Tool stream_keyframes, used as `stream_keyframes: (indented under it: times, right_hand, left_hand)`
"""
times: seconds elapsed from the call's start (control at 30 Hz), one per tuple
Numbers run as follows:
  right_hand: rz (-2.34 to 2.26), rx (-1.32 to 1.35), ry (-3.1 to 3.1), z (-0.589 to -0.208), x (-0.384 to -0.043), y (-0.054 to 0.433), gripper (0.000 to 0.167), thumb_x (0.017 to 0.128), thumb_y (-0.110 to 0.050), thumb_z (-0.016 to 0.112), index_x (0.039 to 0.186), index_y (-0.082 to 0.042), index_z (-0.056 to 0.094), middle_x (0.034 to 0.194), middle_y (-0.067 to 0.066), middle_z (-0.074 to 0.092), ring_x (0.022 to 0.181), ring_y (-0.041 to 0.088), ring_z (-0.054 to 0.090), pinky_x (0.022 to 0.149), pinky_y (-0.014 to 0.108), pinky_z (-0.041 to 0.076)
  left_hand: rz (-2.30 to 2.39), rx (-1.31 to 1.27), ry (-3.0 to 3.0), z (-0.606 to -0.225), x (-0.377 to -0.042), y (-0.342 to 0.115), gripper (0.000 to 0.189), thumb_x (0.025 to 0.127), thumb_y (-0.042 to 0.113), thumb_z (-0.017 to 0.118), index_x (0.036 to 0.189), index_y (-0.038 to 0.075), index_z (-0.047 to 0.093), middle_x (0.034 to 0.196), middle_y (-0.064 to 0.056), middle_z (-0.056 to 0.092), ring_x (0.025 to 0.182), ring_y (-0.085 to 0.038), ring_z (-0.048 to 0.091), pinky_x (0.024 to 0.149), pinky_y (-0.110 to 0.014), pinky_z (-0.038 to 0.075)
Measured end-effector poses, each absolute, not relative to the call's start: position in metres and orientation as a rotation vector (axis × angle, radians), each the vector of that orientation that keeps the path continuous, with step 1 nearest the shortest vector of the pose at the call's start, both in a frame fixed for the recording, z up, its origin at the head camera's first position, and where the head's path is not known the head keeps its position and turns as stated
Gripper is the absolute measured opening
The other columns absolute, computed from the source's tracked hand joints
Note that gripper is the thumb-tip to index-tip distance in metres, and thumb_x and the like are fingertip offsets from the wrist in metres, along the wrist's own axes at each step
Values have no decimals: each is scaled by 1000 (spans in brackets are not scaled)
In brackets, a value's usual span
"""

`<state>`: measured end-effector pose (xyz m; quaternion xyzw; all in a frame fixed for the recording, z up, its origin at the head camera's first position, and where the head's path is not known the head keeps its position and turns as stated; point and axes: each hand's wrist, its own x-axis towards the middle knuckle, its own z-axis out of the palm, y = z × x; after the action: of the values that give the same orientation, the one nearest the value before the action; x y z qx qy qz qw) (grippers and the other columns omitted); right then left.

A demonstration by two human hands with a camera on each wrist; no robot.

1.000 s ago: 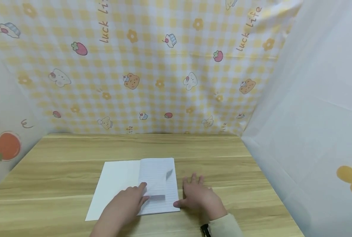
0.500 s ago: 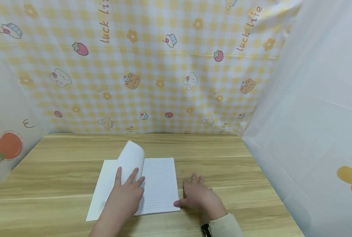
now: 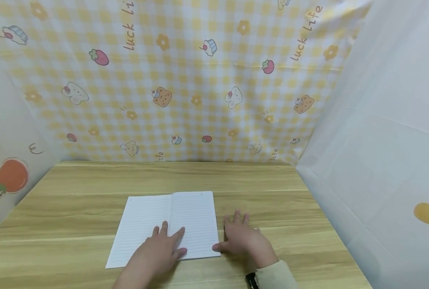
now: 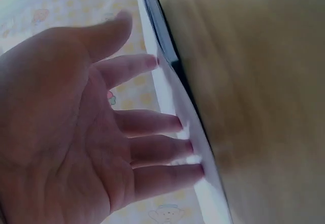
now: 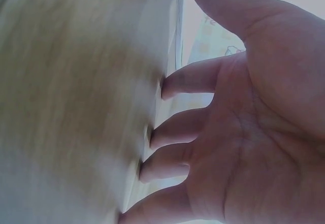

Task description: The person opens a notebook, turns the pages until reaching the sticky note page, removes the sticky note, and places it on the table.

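A notebook [image 3: 196, 216] with lined pages lies spread flat on the wooden table. My left hand [image 3: 158, 249] rests on it near the centre fold, fingers spread and nothing gripped. In the left wrist view, the fingertips of the left hand [image 4: 96, 117] touch the page surface. To the right of the notebook, my right hand [image 3: 241, 239] is planted on the table with fingers spread. Its thumb rests on the lower right corner of the page. The right wrist view shows the fingertips of the right hand [image 5: 228, 127] against the tabletop.
The wooden table [image 3: 279, 208] runs back to a yellow checked cloth [image 3: 185, 80] with cartoon prints. White sheeting [image 3: 391, 132] hangs on the right, and another white panel [image 3: 16, 108] stands on the left. A black strap [image 3: 251, 280] shows at the right sleeve.
A page that was lifted and curled over has been turned to the left and now lies flat, showing lines on both sides. The left hand swept left, then back to the fold; the right stayed put.
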<state>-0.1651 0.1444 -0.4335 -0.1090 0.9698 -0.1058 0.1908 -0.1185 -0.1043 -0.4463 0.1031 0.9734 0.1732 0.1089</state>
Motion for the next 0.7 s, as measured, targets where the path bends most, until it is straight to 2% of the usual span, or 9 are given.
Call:
stream_keyframes:
  times: [0.2,0.43,0.7]
  right_hand:
    - [-322,-307,2728,-435,-165,147,109,85,-67,77,163,-2,38,171,37,20,157,64,18,103,93,32]
    - [-330,-338,2687,-435,-166,151,109,89,-67,75,165,-1,34,172,38,16,158,64,14,108,88,34]
    - [-325,-338,2698,-435,-165,150,110,87,-67,76,164,-1,35,172,38,17,158,64,16,104,91,33]
  left_hand:
    - [476,281,2862,-441,-124,-97,66,91,49,80,146,15,65,151,-46,48,136,-72,46,104,-79,47]
    - [472,261,2879,-443,-125,-92,86,78,57,89,149,17,62,148,-49,47,135,-72,47,98,-80,49]
    - [411,223,2875,-442,-125,-83,88,78,61,88,152,23,60,146,-52,46,136,-75,44,96,-86,46]
